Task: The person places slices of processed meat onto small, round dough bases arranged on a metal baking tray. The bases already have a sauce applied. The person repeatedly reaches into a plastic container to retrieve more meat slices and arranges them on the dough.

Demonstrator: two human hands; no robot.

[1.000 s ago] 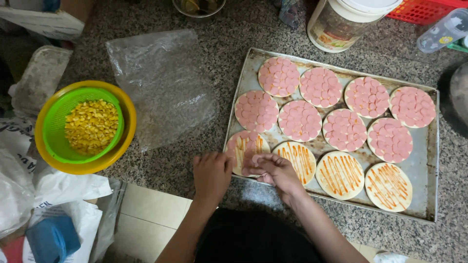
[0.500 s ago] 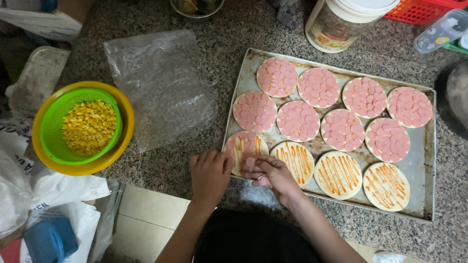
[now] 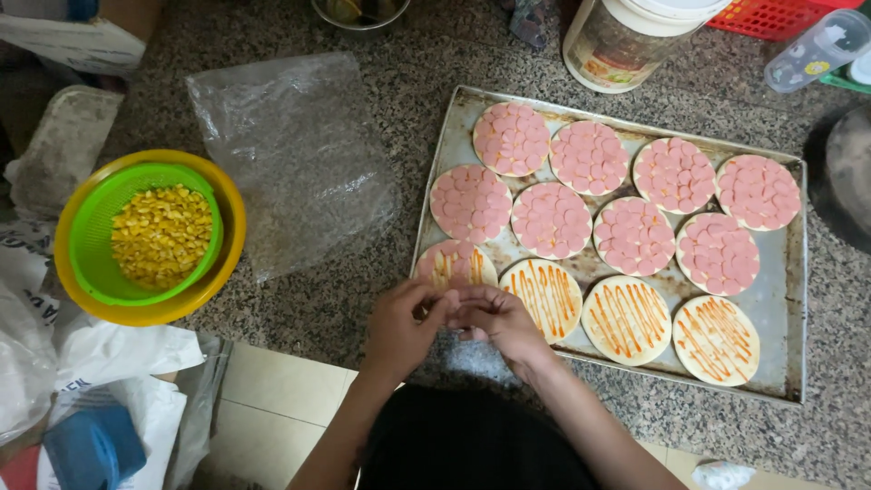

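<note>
Topping small sauced rounds with pink sausage slices, one base at a time.

Pinching together at the tray's (image 3: 426, 218) near-left corner: left hand (image 3: 399, 328) and right hand (image 3: 497, 325), fingertips closed on something small, likely a slice, though too hidden to tell. Just beyond, half-covered base (image 3: 456, 265); three sauce-striped bases (image 3: 626, 319) beside it bare; eight finished rounds (image 3: 552, 220) farther back. Next, probably: laying slices edge to edge.

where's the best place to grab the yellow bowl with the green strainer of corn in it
Probably by the yellow bowl at its outer rim, with a hand on its left and right sides. The rim juts out past the green strainer, so fingers can hook under it without touching the corn. It sits level on the counter, so lift straight up.
</note>
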